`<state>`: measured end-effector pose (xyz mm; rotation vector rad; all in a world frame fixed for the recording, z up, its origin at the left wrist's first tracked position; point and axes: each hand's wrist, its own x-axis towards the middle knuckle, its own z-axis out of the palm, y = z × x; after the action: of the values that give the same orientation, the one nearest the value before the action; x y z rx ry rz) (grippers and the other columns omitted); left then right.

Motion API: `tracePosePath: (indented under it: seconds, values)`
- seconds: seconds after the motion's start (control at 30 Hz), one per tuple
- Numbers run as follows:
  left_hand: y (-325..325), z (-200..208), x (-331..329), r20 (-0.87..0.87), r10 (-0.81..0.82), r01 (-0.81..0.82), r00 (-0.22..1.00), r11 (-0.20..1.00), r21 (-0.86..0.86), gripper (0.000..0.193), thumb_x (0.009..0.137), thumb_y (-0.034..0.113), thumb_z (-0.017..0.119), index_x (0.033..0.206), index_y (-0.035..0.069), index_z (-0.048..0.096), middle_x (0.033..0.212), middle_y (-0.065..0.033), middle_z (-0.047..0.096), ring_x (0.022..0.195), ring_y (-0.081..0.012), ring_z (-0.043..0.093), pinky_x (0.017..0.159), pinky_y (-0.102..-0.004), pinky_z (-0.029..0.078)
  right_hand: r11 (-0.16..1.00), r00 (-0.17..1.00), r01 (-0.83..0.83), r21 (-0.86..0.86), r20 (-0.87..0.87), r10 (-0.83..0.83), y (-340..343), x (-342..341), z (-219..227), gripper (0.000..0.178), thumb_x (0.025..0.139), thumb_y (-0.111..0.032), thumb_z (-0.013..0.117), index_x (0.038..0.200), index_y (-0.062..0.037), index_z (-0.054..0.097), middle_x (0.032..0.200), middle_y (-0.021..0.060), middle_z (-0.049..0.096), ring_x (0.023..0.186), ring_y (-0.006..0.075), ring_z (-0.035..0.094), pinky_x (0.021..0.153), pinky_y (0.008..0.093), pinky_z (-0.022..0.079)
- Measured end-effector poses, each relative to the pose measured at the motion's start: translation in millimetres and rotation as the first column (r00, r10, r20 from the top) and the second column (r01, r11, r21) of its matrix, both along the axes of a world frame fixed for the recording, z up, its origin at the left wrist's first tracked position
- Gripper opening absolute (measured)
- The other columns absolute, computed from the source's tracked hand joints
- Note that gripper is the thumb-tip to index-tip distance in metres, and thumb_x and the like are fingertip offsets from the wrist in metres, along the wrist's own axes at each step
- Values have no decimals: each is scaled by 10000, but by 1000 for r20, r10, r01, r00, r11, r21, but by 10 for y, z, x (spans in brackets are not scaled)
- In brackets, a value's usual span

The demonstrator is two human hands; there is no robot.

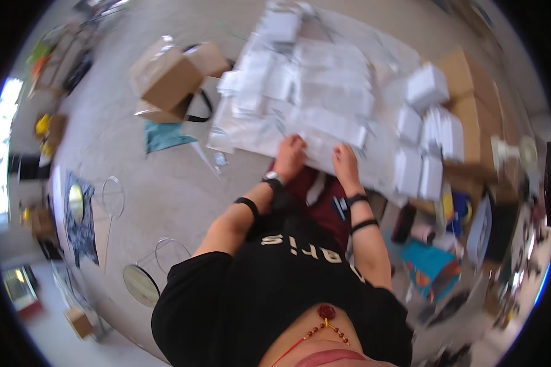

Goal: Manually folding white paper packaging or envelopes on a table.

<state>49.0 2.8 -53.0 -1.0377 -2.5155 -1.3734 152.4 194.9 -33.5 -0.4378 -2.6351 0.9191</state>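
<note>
My left hand point(289, 158) is at the near edge of a work surface with a white cover point(251, 139), its fingers curled in. My right hand point(346, 165) sits a little to the right at the same edge, fingertips drawn together. Whatever lies between the fingers of either hand is too small and blurred to name. Just beyond both hands, flat white sheets or sleeves point(333, 76) lie in overlapping stacks. A white box point(281, 26) stands at the far end of these stacks.
Several white cartons point(427, 85) line the right side, beside tall cardboard boxes point(471, 119). Left of the surface are an opened cardboard box point(171, 78) and a teal bag point(165, 136). A round stool point(141, 285) stands lower left; a blue bag point(431, 269) lies to my right.
</note>
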Motion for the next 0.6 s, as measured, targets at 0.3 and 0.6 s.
tracePosePath:
  seconds: [0.3, 0.6]
  values:
    - [130, 38, 121, 28, -44, 47, 999, 995, -92, 304, 747, -23, 690, 1026, 80, 626, 1169, -118, 568, 1121, -357, 537, 979, -455, 439, 994, 996, 88, -70, -4, -89, -25, 201, 24, 159, 872, 4, 676, 1017, -36, 626, 981, 137, 644, 912, 317, 680, 761, 411, 553]
    - [95, 29, 142, 4, -46, 46, 999, 993, -107, 284, 748, -2, 692, 1014, 75, 625, 1161, -119, 563, 1115, -335, 536, 958, -451, 428, 999, 999, 27, -34, 23, -26, -155, 103, -32, 261, 832, -45, 749, 1070, -83, 649, 1060, 131, 626, 1046, 348, 628, 894, 445, 521]
